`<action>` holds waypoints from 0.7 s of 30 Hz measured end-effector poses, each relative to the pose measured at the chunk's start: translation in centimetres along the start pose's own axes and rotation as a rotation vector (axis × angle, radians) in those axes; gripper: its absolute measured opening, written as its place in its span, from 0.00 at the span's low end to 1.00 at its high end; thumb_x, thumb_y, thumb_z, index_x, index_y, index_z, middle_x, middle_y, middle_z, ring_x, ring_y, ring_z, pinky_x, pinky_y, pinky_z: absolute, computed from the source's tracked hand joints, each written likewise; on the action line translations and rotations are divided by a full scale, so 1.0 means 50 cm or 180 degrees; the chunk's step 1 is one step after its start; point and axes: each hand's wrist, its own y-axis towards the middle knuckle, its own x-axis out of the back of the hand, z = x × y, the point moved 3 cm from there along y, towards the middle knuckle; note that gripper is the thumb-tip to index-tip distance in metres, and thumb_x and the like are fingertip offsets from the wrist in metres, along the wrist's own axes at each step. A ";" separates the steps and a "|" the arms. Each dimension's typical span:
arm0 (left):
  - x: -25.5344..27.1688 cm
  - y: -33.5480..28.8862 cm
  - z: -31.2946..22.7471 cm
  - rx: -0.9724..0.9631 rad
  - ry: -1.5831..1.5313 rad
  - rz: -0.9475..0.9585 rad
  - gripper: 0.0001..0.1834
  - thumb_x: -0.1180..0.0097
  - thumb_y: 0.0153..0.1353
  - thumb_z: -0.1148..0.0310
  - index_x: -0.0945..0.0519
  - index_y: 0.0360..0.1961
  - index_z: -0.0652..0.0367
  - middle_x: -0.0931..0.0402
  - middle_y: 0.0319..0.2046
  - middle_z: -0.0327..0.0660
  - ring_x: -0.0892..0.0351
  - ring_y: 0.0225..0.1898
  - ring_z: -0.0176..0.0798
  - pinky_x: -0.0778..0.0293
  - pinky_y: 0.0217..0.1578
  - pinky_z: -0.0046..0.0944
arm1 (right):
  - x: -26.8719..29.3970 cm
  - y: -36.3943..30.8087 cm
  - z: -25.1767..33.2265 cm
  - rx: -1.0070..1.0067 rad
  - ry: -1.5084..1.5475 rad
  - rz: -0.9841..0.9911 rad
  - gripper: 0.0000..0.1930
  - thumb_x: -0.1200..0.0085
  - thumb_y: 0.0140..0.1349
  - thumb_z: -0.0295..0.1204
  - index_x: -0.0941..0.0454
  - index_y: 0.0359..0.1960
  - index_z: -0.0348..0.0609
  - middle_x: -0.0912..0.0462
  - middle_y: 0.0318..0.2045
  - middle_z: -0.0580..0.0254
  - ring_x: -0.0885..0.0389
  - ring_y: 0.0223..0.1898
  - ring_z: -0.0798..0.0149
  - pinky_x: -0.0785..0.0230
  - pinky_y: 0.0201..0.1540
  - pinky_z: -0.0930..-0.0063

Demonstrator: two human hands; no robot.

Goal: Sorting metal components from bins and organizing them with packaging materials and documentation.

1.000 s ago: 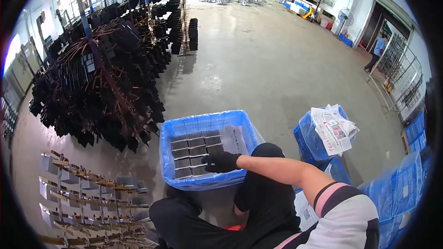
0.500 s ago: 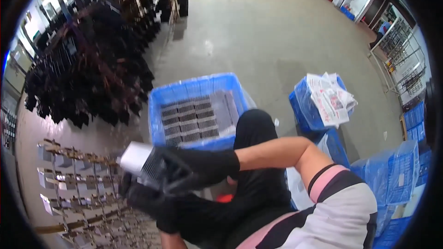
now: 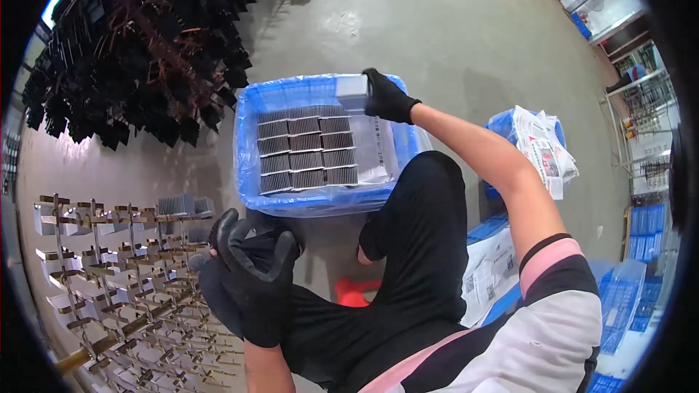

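Note:
My right hand (image 3: 391, 98), in a black glove, grips a silvery heat sink (image 3: 352, 92) by its right side. It holds the block over the far right part of a blue crate (image 3: 245, 153) lined with clear plastic. Inside the crate, several finned heat sinks (image 3: 306, 151) stand in rows, with printed paper (image 3: 375, 153) to their right. My left hand (image 3: 255, 269), also gloved in black, is above my left leg beside the rack. Its thumb and fingers are curved and apart, with nothing seen between them.
A metal hanging rack (image 3: 109, 276) with heat sinks on its hooks stands at the left. Behind it hang many black parts (image 3: 138, 51). Newspaper (image 3: 542, 149) lies on a blue crate to the right, near stacked blue baskets (image 3: 619, 306). A red object (image 3: 353, 292) is below my legs.
My right hand has swung from beside my left hand, out to the right and over the crate, carrying the heat sink. My left hand no longer touches it. The view has shifted.

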 end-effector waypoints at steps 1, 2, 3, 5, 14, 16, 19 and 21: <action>0.005 0.006 -0.006 -0.0181 0.0117 -0.0135 0.31 0.27 0.47 0.58 0.27 0.48 0.61 0.25 0.50 0.53 0.24 0.50 0.58 0.28 0.49 0.49 | -0.024 0.004 -0.056 0.0023 0.0011 0.0025 0.32 0.38 0.44 0.23 0.36 0.54 0.39 0.24 0.44 0.47 0.23 0.47 0.49 0.29 0.52 0.59; 0.009 0.014 -0.012 -0.0368 0.0234 -0.0266 0.29 0.27 0.47 0.57 0.25 0.45 0.61 0.22 0.48 0.52 0.21 0.46 0.57 0.26 0.45 0.48 | -0.052 0.004 -0.112 0.0060 -0.0679 0.0395 0.32 0.40 0.44 0.23 0.36 0.54 0.40 0.24 0.43 0.45 0.23 0.46 0.47 0.28 0.51 0.57; 0.008 0.020 -0.003 -0.0316 0.0270 -0.0265 0.29 0.27 0.47 0.57 0.25 0.45 0.61 0.22 0.48 0.52 0.21 0.46 0.57 0.26 0.45 0.48 | -0.089 0.009 -0.147 0.0112 -0.1344 0.0786 0.31 0.41 0.45 0.22 0.36 0.55 0.40 0.24 0.42 0.44 0.23 0.45 0.44 0.28 0.50 0.55; -0.013 0.028 0.013 -0.0490 0.0413 -0.0297 0.29 0.28 0.47 0.58 0.25 0.46 0.61 0.22 0.47 0.52 0.21 0.45 0.56 0.26 0.45 0.47 | -0.122 -0.008 -0.182 -0.0339 -0.1337 0.0942 0.30 0.42 0.47 0.24 0.35 0.55 0.41 0.24 0.44 0.42 0.23 0.46 0.42 0.28 0.50 0.54; -0.039 0.051 0.030 -0.0461 0.0703 0.0008 0.28 0.28 0.48 0.60 0.25 0.48 0.60 0.23 0.48 0.51 0.21 0.46 0.56 0.26 0.46 0.47 | -0.231 -0.014 -0.247 -0.0814 -0.1970 0.0755 0.22 0.52 0.59 0.26 0.31 0.58 0.49 0.23 0.47 0.45 0.20 0.45 0.45 0.26 0.44 0.51; -0.045 0.046 0.040 -0.0368 0.0575 0.0124 0.29 0.29 0.48 0.61 0.27 0.49 0.60 0.25 0.50 0.52 0.25 0.49 0.58 0.29 0.50 0.50 | -0.244 -0.011 -0.241 -0.0686 -0.2108 0.0553 0.23 0.52 0.59 0.25 0.31 0.58 0.50 0.22 0.47 0.48 0.20 0.44 0.46 0.25 0.43 0.53; -0.053 0.041 0.049 -0.0200 0.0270 0.0329 0.31 0.29 0.50 0.64 0.30 0.53 0.60 0.30 0.55 0.52 0.32 0.57 0.60 0.36 0.58 0.56 | -0.242 -0.017 -0.245 -0.0800 -0.2255 0.0566 0.18 0.60 0.67 0.33 0.29 0.57 0.55 0.22 0.47 0.50 0.20 0.44 0.46 0.27 0.43 0.48; -0.055 0.047 0.041 -0.0276 0.0440 0.0404 0.31 0.29 0.50 0.63 0.30 0.53 0.60 0.30 0.55 0.53 0.31 0.56 0.61 0.36 0.58 0.56 | -0.232 -0.022 -0.252 -0.0807 -0.2246 0.0587 0.17 0.60 0.66 0.34 0.28 0.56 0.55 0.22 0.46 0.50 0.20 0.43 0.46 0.28 0.42 0.48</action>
